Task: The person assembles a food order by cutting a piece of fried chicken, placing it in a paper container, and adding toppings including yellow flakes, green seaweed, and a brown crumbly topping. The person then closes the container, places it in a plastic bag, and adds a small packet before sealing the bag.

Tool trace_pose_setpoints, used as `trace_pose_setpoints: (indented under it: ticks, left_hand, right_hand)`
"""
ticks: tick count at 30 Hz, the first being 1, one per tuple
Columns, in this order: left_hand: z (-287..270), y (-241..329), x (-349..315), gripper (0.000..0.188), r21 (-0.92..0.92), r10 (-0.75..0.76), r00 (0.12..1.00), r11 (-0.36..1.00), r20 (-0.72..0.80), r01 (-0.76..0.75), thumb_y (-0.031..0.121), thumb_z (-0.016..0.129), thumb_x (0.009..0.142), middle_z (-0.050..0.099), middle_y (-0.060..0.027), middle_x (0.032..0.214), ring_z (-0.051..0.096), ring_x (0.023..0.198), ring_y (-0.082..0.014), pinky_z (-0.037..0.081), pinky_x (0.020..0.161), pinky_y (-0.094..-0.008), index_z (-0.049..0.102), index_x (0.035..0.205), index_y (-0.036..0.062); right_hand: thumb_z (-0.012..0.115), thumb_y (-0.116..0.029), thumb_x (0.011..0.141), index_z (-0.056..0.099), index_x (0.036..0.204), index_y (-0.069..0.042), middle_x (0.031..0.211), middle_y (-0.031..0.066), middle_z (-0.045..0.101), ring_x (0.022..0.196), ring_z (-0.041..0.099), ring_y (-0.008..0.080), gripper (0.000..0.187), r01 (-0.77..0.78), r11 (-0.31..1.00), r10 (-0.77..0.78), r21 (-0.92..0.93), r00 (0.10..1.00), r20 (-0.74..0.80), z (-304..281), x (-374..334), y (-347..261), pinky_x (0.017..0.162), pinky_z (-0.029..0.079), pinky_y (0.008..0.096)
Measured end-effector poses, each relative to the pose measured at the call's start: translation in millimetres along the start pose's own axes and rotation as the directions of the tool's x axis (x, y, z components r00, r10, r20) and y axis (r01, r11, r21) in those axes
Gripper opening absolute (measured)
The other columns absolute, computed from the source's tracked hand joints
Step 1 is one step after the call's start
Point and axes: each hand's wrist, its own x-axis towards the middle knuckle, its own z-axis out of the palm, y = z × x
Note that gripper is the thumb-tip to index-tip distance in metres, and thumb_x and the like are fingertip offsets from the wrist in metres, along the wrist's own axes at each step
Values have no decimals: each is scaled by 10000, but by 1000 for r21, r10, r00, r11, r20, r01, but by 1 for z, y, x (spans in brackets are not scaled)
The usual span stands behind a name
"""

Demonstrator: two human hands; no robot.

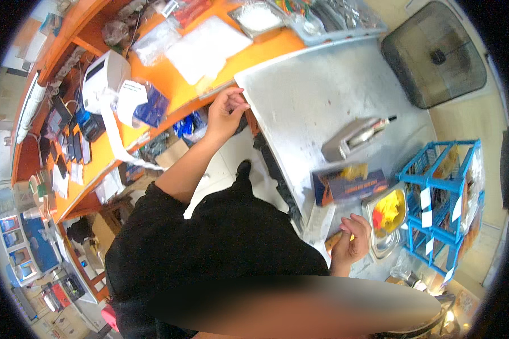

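My left hand (228,113) is at the corner of the grey metal table (300,90), its fingers loosely bent and the thumb apart; nothing shows in it. My right hand (353,238) hovers over the table's near right part, fingers half curled and thumb apart, with no object visible in it. Beside it sits a steel tray (402,212) with yellow and red pieces (387,209). Just beyond lies an open dark blue and orange box (353,188). Farther off on the table stands a grey tape dispenser (356,138).
Blue stacked racks (435,198) stand at the right. An orange bench (181,96) at the left carries a white label printer (104,79), white sheets (206,48) and a grey bin (339,25) of packets. A dark translucent lid (435,53) leans at the far right.
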Motion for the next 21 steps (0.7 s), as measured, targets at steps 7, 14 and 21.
trace_pose_setpoints:
  ticks: [7,14,21]
  left_hand:
    - [-45,6,87,200,220,7,1000,976,-19,-3,68,661,912,672,-53,898,619,785,-110,509,731,-256,627,1099,5]
    - [-80,-3,204,207,341,172,974,933,-149,-113,111,659,931,697,-87,963,662,872,-132,512,800,-261,633,1096,-11]
    - [-114,-82,438,258,734,314,947,658,-64,-168,77,564,885,675,-205,1053,671,939,-342,527,835,-443,647,1124,26]
  right_hand:
    - [717,-58,711,710,843,-73,833,65,692,780,640,240,133,334,940,-339,63,935,101,53,117,-31,723,458,339]
    - [638,46,676,734,892,-96,981,77,707,861,642,257,277,313,948,-317,64,901,297,89,178,-18,795,471,369]
    - [598,111,725,721,926,-60,999,122,703,921,656,297,291,23,999,-14,-37,973,228,134,238,-35,844,500,371]
